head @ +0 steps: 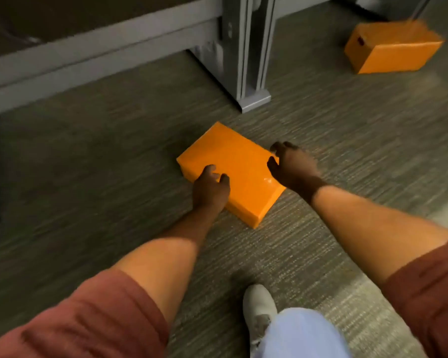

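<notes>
A flat orange box (233, 161) lies on the grey carpet, turned at an angle. My left hand (211, 187) is on its near-left edge, fingers curled over the top. At the box's right edge my right hand (291, 165) has its thumb on the top face and its fingers curled down the far side. Both forearms reach forward from red sleeves. The picture is slightly blurred.
A second, taller orange box (393, 46) sits on the carpet at the far right. A grey metal rack post (246, 60) stands just behind the flat box, with a low grey beam (88, 55) running left. My white shoe (259, 303) is at the bottom.
</notes>
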A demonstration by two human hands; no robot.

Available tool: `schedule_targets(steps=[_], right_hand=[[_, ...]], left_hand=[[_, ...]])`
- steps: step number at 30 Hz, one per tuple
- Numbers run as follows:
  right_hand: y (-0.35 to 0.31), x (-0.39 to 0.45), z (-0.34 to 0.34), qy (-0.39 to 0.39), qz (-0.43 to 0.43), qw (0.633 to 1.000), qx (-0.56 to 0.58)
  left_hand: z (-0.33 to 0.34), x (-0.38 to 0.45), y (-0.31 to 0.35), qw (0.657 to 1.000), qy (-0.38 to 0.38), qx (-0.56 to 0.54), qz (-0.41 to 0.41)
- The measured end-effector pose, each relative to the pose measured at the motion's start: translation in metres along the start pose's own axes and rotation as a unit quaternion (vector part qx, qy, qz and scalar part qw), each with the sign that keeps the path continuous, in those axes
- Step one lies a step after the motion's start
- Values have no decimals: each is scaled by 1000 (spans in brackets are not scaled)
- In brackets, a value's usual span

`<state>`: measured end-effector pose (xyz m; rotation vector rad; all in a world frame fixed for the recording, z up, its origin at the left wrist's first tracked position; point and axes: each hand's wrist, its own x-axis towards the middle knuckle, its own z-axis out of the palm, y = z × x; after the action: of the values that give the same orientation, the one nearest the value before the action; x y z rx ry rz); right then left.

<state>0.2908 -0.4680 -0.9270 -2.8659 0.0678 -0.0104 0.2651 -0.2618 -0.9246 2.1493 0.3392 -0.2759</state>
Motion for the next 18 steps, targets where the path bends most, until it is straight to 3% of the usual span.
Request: schedule_targets(steps=[4,8,15,18], right_hand=[[21,16,61,2,-12,1000,-20],[40,29,105,-2,8,1000,-30],[84,43,162,-80,159,983,41],[97,52,173,-90,217,964,124]], left_hand=[[33,23,-56,1000,-11,-2,-5],[58,43,-98,997,-19,-24,-69],[100,56,-143,965,-115,-137,-192],[111,62,-147,945,-143,-180,-232]])
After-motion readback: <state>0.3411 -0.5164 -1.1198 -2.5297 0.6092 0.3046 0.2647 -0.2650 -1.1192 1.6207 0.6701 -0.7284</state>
